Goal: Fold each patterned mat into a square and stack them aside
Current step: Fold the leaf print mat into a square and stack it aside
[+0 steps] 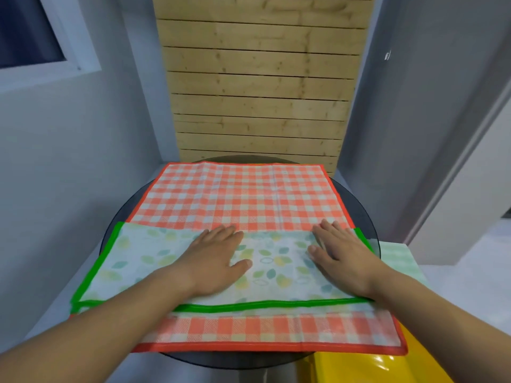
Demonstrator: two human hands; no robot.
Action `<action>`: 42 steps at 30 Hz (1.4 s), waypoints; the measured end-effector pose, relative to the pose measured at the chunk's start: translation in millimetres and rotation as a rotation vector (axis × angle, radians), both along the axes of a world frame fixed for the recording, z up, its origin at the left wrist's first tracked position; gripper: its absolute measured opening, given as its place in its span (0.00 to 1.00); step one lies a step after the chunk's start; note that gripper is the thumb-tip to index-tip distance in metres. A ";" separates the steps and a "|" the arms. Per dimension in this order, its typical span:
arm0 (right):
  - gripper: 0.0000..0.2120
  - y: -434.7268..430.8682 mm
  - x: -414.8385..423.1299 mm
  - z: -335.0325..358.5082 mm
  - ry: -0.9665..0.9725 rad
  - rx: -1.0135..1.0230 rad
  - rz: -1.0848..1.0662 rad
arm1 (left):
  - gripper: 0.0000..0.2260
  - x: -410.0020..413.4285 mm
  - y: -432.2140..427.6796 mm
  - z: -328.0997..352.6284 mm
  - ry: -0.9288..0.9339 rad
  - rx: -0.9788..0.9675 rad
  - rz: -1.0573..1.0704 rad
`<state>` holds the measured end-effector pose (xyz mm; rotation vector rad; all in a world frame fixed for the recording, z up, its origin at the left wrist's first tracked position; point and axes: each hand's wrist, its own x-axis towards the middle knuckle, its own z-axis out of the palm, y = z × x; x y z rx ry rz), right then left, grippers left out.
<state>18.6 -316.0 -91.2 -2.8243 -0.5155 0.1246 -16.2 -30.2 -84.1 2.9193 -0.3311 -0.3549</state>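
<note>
Green-edged mat (154,261) | L hand (218,261) flat on it | R hand (343,258) flat too

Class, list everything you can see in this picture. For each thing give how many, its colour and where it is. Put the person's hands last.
leaf-print mat: one, pale with green border, folded, on the near part of the checked mat
checked mat: one, orange and white, spread over the table
round table: one, dark glass, under both mats
pale green checked cloth: one, on the white surface right of the table
yellow glossy item: one, lower right; unidentifiable
slatted panel: one, light wood, behind the table
window: one, white frame, upper left
hands: two, left hand and right hand, flat on the leaf-print mat
</note>
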 end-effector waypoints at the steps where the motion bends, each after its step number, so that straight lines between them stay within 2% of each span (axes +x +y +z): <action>1: 0.31 3.4 -1.7 4.1 -0.033 0.021 0.000 | 0.32 4.1 1.1 5.5 -0.020 -0.006 0.002; 5: 0.25 28.6 -16.3 19.7 -0.089 0.133 0.081 | 0.25 27.0 8.3 21.5 -0.078 -0.066 0.038; 10: 0.20 53.6 -36.7 29.8 -0.085 0.147 0.198 | 0.10 51.2 12.4 28.9 0.053 -0.135 0.102; 14: 0.19 56.7 -38.7 36.1 -0.040 0.166 0.212 | 0.09 60.6 16.3 36.3 0.113 -0.252 0.170; 17: 0.19 55.4 -36.8 37.3 -0.036 0.202 0.218 | 0.13 62.8 22.5 38.8 0.139 -0.370 0.300; 20: 0.15 56.5 -35.5 33.4 0.014 0.256 0.218 | 0.09 61.3 27.8 40.4 0.211 -0.488 0.460; 22: 0.13 58.2 -35.4 30.7 0.029 0.270 0.224 | 0.12 57.8 27.1 38.7 0.240 -0.598 0.596; 30: 0.20 59.3 -42.1 34.8 0.093 0.300 0.260 | 0.04 40.6 5.4 17.3 0.190 -1.128 0.952; 33: 0.18 58.0 -43.0 33.9 0.117 0.313 0.275 | 0.05 38.8 5.3 16.0 0.151 -1.221 0.992; 34: 0.18 57.8 -43.1 33.1 0.118 0.312 0.283 | 0.06 38.3 6.3 13.6 0.117 -1.208 0.962; 36: 0.18 56.9 -42.8 29.2 0.117 0.282 0.308 | 0.15 35.8 6.4 9.3 0.034 -1.106 0.827; 39: 0.20 55.7 -43.5 21.7 0.111 0.203 0.352 | 0.27 22.9 5.8 6.2 -0.108 -0.753 0.565; 42: 0.22 55.5 -45.9 21.0 0.082 0.163 0.360 | 0.25 1.2 5.5 8.3 -0.190 -0.405 0.318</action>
